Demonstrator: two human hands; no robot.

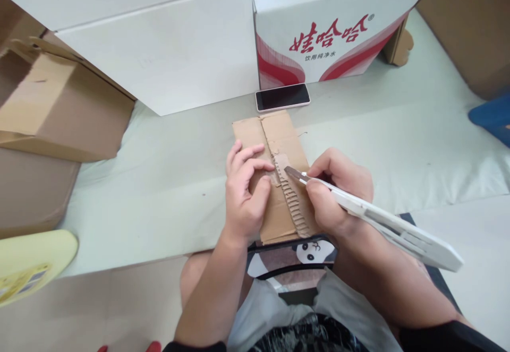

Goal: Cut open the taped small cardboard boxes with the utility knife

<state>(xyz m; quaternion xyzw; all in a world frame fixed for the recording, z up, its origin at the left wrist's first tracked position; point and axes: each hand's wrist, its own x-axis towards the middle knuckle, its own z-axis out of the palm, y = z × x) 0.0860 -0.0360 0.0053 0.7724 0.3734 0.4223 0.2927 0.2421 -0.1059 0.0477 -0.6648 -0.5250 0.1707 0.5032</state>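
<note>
A small brown piece of cardboard (279, 134) lies flat in front of me, with its top layer peeled along a strip so the corrugated ribs (295, 208) show. My left hand (243, 192) presses down on its left half, fingers bent and pinching the peeled paper edge. My right hand (334, 192) grips a white utility knife (394, 230), whose blade tip (290, 172) rests on the cardboard beside the peeled strip.
A phone (282, 97) lies just beyond the cardboard. Behind it stand a white box (167, 60) and a red-and-white printed carton (330, 28). An open brown box (59, 108) sits at left, another brown box (470, 23) and a blue object (492, 118) at right, a yellow object (32, 262) at lower left.
</note>
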